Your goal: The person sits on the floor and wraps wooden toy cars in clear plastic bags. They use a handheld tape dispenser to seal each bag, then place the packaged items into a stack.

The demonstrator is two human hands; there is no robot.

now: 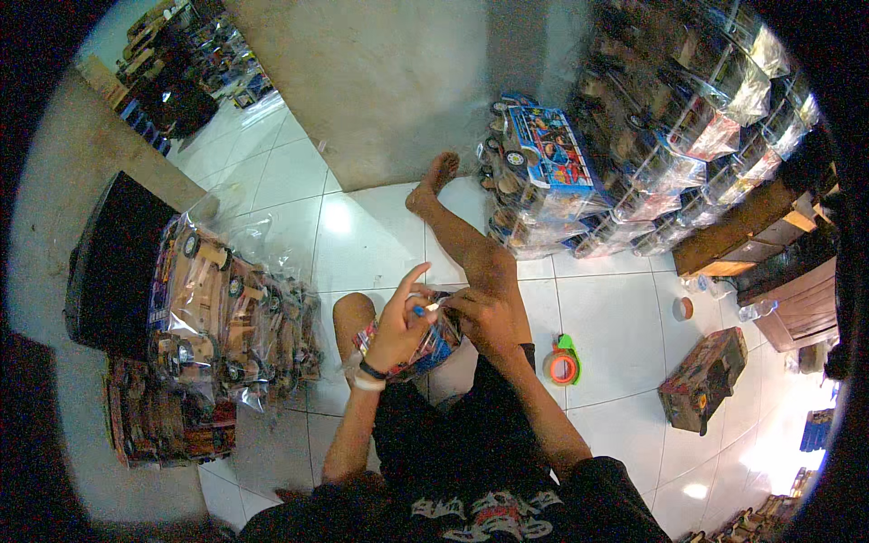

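Note:
I sit on a white tiled floor with a colourful bagged toy truck (pixel 425 348) on my lap. My left hand (pixel 398 321) holds a small blue lighter-like object (pixel 422 310) against the plastic bag, index finger raised. My right hand (pixel 484 317) pinches the bag's edge right beside it. Both hands meet over the package, just above my knees.
A stack of bagged wooden toy trucks (pixel 231 317) lies at my left, another pile (pixel 543 172) stands ahead on the right. A tape dispenser (pixel 563 364) lies by my right thigh, a tape roll (pixel 682 309) and a wrapped toy (pixel 701 380) farther right. A black case (pixel 113 262) sits far left.

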